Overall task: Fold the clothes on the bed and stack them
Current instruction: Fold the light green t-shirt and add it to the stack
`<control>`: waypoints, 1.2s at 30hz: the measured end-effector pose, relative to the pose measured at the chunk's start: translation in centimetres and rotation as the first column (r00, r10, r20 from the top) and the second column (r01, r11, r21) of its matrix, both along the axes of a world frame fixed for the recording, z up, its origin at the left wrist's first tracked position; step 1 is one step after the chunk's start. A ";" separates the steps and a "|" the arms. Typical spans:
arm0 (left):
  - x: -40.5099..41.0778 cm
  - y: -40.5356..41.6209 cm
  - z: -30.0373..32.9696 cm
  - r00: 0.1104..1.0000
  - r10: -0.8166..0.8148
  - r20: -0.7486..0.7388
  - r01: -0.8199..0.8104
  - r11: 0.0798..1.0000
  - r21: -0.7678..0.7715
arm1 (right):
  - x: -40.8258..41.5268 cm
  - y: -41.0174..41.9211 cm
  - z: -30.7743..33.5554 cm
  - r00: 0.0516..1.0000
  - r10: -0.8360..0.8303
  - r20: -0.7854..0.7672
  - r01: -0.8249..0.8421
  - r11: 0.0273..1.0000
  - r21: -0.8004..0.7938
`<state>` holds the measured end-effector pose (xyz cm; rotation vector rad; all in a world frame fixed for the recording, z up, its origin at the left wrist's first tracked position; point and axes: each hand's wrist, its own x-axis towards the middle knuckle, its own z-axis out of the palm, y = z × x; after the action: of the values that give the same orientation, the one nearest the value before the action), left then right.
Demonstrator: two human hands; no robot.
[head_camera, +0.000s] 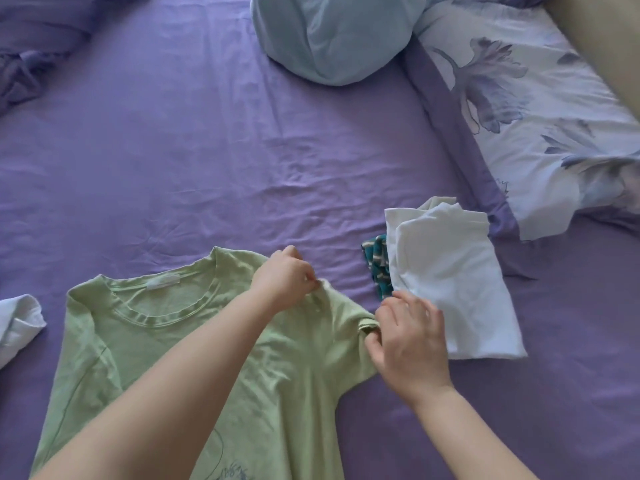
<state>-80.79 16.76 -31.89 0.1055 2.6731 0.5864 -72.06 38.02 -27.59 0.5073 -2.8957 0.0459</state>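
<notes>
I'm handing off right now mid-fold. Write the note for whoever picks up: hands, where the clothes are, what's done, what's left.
Left hand: pinches the green T-shirt at its right shoulder.
Right hand: grips the rolled hem of that shirt's right sleeve.
Green T-shirt: spread on the purple sheet, collar away from you, not yet folded.
Done: a folded white garment lies to the right, on top of a teal patterned piece.
Left: fold the green shirt and stack it on the white one. A white garment at the left edge looks unfolded.
</notes>
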 end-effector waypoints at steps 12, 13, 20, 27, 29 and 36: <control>0.0 4.7 0.3 0.998 0.008 -0.067 -0.001 0.995 0.097 | 0.0 -1.2 -2.5 0.940 0.248 0.236 -0.300 0.929 0.218; 0.8 4.2 0.3 0.978 -0.110 -0.178 0.108 0.994 -0.022 | 0.1 -1.4 -2.9 0.905 0.231 0.358 -0.342 0.895 0.287; 5.4 0.4 -2.6 0.943 -0.330 0.039 0.318 0.860 -0.400 | -0.9 -1.9 -3.9 0.804 -0.067 0.591 -0.330 0.776 0.537; 6.3 0.0 -2.7 0.971 -0.229 0.069 0.236 0.870 -0.432 | -0.9 -3.3 -3.5 0.669 0.012 0.743 -0.363 0.878 0.313; 8.0 -0.7 -2.0 0.984 -0.170 0.061 0.180 0.896 -0.407 | -0.7 -4.9 -3.0 0.712 0.052 0.701 -0.321 0.911 0.259; 16.8 -5.9 -0.5 0.988 0.102 0.115 -0.045 0.907 -0.419 | 2.5 -12.8 -3.7 0.638 0.335 0.693 -0.503 0.863 0.046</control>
<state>-63.95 10.88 -32.40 -0.1518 2.6122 0.0306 -69.54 25.18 -31.27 1.5059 -3.3938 -0.0662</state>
